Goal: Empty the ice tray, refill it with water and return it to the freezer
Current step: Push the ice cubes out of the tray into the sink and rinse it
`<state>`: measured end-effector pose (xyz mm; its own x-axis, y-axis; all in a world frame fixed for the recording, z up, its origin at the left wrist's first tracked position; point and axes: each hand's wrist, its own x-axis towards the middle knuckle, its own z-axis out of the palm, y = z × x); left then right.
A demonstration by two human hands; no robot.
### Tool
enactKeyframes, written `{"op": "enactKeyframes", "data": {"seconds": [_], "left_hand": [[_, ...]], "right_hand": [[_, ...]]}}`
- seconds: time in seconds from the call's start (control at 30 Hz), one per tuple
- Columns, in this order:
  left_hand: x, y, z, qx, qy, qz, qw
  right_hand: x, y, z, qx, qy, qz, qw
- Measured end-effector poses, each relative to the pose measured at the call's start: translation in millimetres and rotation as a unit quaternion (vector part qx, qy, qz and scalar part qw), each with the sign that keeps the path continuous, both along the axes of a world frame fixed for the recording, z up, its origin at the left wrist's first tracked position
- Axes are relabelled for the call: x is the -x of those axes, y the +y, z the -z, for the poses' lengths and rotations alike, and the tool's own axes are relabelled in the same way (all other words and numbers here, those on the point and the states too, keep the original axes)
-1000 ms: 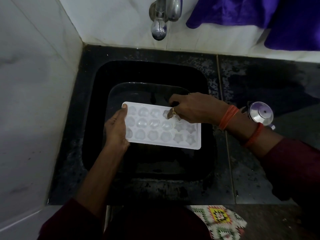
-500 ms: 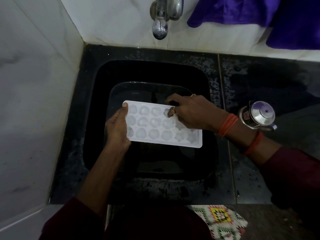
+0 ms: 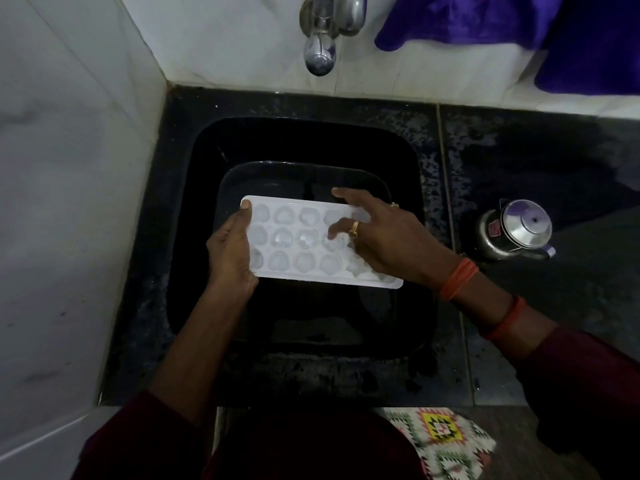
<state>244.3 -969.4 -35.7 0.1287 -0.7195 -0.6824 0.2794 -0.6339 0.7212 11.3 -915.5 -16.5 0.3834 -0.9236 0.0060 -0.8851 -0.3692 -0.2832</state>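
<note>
Uncurled since a moment ago, the right hand (image 3: 384,237) spreads its fingers over the ice tray (image 3: 301,271), whose left end the left hand (image 3: 230,251) grips. It is held above the black sink (image 3: 204,157) in a dark counter (image 3: 519,157), under a wall tap (image 3: 320,53).

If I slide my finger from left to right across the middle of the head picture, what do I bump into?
The white wall → left hand → ice tray, gripped at its left end → right hand, over the tray's right part → steel kettle on the black counter.
</note>
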Motion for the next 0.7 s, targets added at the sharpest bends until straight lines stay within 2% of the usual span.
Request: {"op": "enactKeyframes", "data": {"seconds": [0.13, 0.33, 0.7], "left_hand": [[2.1, -1.1, -0.2, 0.003, -0.004, 0.005, 1.000], [2.7, -1.0, 0.2, -0.004, -0.003, 0.010, 1.000], [0.6, -2.6, -1.0, -0.008, -0.002, 0.004, 1.000]], "right_hand": [[9.1, -5.5, -0.9, 0.003, 0.065, -0.060, 0.996], [17.8, -17.8, -8.2, 0.004, 0.111, -0.124, 0.986], [11.2, -26.9, -13.2, -0.045, 0.111, -0.110, 0.987]]}}
